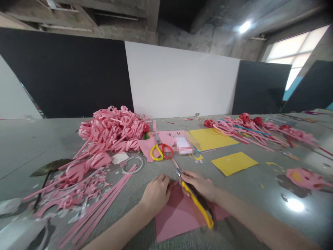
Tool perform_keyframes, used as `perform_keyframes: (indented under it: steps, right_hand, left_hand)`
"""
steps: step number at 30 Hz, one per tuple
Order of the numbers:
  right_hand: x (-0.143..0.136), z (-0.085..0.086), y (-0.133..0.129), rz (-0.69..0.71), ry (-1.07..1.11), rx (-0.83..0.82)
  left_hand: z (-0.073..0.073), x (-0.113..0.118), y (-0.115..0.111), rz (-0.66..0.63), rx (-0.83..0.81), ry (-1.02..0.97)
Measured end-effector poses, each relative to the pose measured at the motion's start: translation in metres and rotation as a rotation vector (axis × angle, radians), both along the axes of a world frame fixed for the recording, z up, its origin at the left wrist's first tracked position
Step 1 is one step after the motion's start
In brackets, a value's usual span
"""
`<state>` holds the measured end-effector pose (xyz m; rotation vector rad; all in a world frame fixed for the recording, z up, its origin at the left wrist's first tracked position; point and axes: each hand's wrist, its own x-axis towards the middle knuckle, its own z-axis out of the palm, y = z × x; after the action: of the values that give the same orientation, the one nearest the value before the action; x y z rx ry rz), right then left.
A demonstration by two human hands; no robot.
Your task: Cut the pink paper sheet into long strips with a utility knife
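Note:
My left hand (157,195) has its fingers curled and pressed together at the upper left edge of a pink paper sheet (177,220). In my right hand (198,184) is a long yellow-handled tool (201,209) with a dark side and a metal tip, lying slantwise over the sheet. Its exact kind is hard to make out. The tip points away from me. Just beyond lie scissors (161,151) with one yellow and one red handle loop, resting on pink paper. A phone-like object (183,145), partly blurred out, lies beside them.
Left are a heap of pink paper-strip flowers (111,128), pink scraps (78,194), long pink strips (104,205) and a tape roll (132,164). Yellow sheets (234,163) lie to the right, with red and pink stemmed flowers (249,126) behind and a pink flower (304,178) far right.

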<state>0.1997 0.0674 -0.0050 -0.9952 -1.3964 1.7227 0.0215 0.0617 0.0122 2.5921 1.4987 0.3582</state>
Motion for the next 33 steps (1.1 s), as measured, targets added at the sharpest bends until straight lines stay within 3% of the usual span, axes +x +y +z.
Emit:
perform_keyframes:
  steps: [14,22,33]
  right_hand:
    - [0.0,0.006,-0.004,0.011,-0.107,0.056]
    - [0.0,0.004,-0.004,0.008,-0.104,0.045]
    - [0.001,0.003,-0.004,0.022,-0.12,0.054]
  left_hand:
    - [-0.008,0.004,-0.002,0.043,0.078,0.043]
    - [0.0,-0.007,0.006,-0.163,0.069,0.109]
    - [-0.003,-0.002,0.004,-0.082,0.088,0.127]
